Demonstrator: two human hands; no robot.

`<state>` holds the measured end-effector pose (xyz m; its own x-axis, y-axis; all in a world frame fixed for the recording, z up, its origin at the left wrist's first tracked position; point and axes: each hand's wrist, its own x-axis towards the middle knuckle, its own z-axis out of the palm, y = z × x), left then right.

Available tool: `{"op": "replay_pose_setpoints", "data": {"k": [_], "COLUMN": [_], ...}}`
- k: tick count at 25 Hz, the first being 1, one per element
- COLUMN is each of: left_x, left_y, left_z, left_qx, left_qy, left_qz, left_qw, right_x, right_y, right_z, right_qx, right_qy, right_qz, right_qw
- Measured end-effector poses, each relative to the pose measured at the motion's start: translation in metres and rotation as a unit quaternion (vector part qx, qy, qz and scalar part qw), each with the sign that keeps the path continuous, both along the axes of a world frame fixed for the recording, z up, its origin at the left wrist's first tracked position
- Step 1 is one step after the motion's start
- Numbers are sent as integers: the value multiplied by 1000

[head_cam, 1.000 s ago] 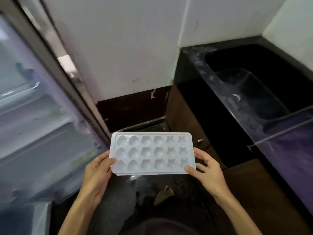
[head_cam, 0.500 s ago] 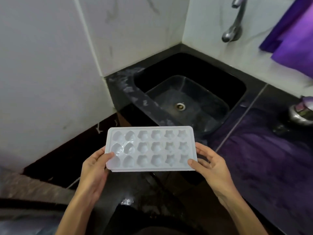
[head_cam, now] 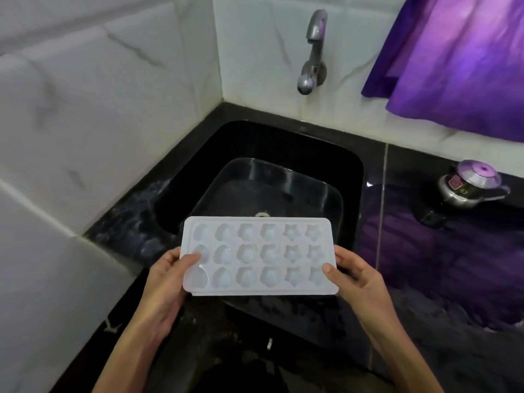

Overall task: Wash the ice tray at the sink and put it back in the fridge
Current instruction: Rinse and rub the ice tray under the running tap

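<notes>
- Both hands hold the white plastic ice tray (head_cam: 259, 256) over the black sink (head_cam: 351, 171): left hand (head_cam: 167, 282), right hand (head_cam: 358, 279).
- Drain mostly hidden by tray.
- Nearby: grey metal tap (head_cam: 313, 52), purple curtain (head_cam: 453, 58), perhaps a small steel cooker (head_cam: 470, 184) on the surface.

The ice tray (head_cam: 259, 256) now hangs over the near edge of the sink (head_cam: 351, 165), no longer beside the fridge. The tap (head_cam: 312, 52) and a small metal pot (head_cam: 470, 184) on the bench come into view.

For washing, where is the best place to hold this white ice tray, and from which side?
Grip the ice tray by its flat rim at the two short ends, coming from left and right, as the left hand and right hand do now. The tray is long and level, and the bare rim leaves the moulded cups open.
</notes>
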<state>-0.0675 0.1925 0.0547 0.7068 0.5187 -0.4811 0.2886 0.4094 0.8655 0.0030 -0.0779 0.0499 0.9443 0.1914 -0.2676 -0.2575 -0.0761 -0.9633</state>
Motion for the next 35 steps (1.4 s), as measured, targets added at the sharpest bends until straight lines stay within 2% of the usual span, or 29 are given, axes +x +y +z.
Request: {"op": "replay_pose_setpoints", "data": {"k": [3, 9, 11, 14, 21, 25, 29, 33, 35], "left_x": [46, 121, 142, 171, 218, 239, 258, 273, 275], "left_y": [32, 79, 84, 89, 108, 121, 119, 115, 113], "left_z": [10, 15, 15, 12, 22, 33, 43, 44, 44], "left_qx": [-10, -88, -103, -80, -5, 30, 40, 77, 84], "left_qy": [-8, -48, -38, -20, -8, 3, 12, 25, 27], "left_qz": [-74, -177, -178, -163, -84, -53, -42, -31, -30], "left_qw": [997, 979, 978, 983, 996, 998, 998, 996, 996], "right_x": [18, 62, 77, 105, 185, 276, 365, 411, 419], "right_y": [35, 98, 110, 121, 128, 125, 144, 177, 183], "right_z": [11, 21, 21, 20, 32, 43, 70, 77, 75], "right_qx": [-1, -10, -39, -67, -98, 0, 109, 241, 233], "right_qy": [-6, 13, 17, 19, 26, 90, 144, 169, 167], "right_qz": [-29, -129, -160, -168, -79, -117, -80, -106, -127], "right_qw": [1000, 991, 986, 983, 992, 989, 980, 950, 949]}}
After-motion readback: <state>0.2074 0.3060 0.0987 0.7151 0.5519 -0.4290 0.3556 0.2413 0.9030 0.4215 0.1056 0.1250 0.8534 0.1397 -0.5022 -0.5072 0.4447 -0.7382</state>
